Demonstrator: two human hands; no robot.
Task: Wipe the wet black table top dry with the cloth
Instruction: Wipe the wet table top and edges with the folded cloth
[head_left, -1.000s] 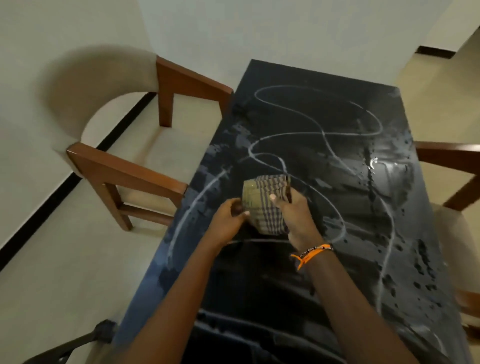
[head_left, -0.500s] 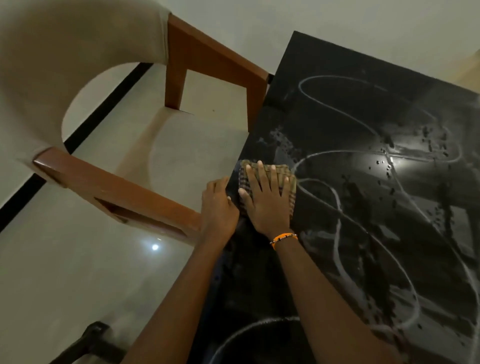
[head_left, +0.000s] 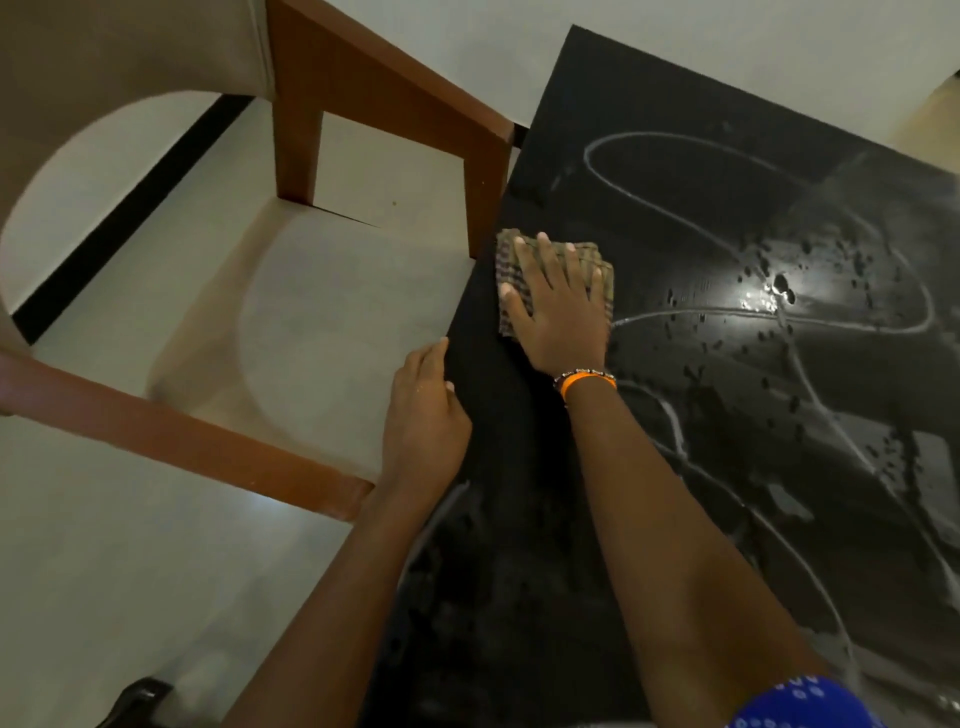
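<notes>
The black table top (head_left: 701, 249) fills the right half of the view, streaked with wet trails and dotted with droplets. A folded checked cloth (head_left: 602, 270) lies flat near the table's left edge. My right hand (head_left: 563, 306), with an orange band at the wrist, presses down on the cloth with fingers spread straight. My left hand (head_left: 428, 410) rests at the table's left edge just behind the cloth, fingers relaxed, holding nothing.
A wooden armchair (head_left: 384, 98) with a beige seat (head_left: 337, 322) stands against the table's left side. Its arms run close to the table edge. Pale floor lies below left, and a dark object (head_left: 137, 696) sits at the bottom edge.
The cloth went from held between both hands above the table to pressed flat near the left edge. My left hand let go of it and dropped back to the table edge.
</notes>
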